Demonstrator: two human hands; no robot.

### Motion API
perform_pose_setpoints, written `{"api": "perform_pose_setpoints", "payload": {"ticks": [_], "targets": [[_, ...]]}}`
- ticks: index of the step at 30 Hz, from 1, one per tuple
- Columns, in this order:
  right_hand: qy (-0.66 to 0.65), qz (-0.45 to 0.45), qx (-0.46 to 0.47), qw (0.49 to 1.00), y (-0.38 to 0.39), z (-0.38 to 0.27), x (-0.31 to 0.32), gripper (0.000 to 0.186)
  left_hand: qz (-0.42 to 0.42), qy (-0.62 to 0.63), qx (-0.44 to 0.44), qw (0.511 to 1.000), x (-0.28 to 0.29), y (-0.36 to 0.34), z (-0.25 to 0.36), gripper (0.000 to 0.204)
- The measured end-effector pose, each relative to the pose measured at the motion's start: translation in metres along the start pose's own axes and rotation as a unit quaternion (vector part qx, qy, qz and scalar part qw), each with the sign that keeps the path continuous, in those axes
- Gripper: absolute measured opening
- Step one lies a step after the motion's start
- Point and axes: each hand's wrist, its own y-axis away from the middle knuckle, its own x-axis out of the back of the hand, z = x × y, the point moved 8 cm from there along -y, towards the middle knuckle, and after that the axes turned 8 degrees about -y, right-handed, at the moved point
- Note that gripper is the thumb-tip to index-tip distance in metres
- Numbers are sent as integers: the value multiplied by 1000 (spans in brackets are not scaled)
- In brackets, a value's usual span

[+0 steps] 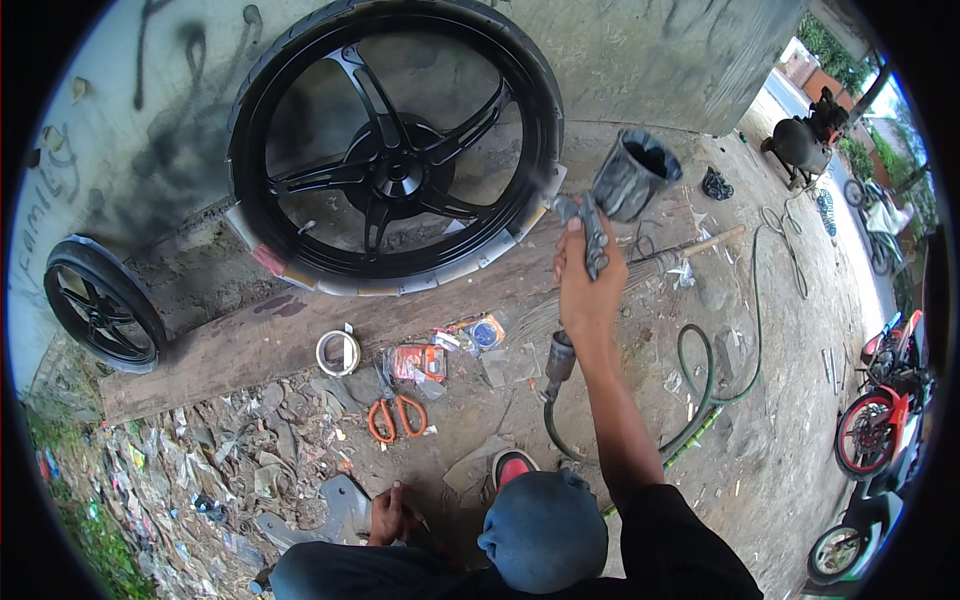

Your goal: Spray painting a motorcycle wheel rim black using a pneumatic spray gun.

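Observation:
My right hand (590, 290) is wrapped round a spray gun (592, 235) with a dark, paint-stained cup (632, 180) on top. The gun's nozzle faces left, close to the right rim of a large black spoked motorcycle wheel (375, 268). The wheel leans against the wall, and pale strips of paper or tape line the edge between rim and tyre. Below the gun hangs a cylindrical fitting (560, 357) joined to a green hose (553, 430). Low down beside my knee, my left hand (388, 515) is closed with its thumb up; what it holds, if anything, is hidden.
A smaller black wheel (100, 305) leans at the far left. On the ground lie a tape roll (338, 353), orange-handled scissors (396, 418) and a red-labelled packet (416, 364). Litter (240, 450) covers the lower left. A compressor (800, 145) and parked motorcycles (868, 430) stand at right.

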Motion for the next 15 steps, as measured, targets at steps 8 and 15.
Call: {"api": "perform_pose_setpoints", "payload": {"ticks": [8,15], "targets": [[-44,-32,111,992,-30,-88,-28,37,1,16,-13,1000,-3,-1,1,68],[-80,-66,62,993,-8,-90,-25,37,2,16,-13,1000,-1,-3,1,67]]}}
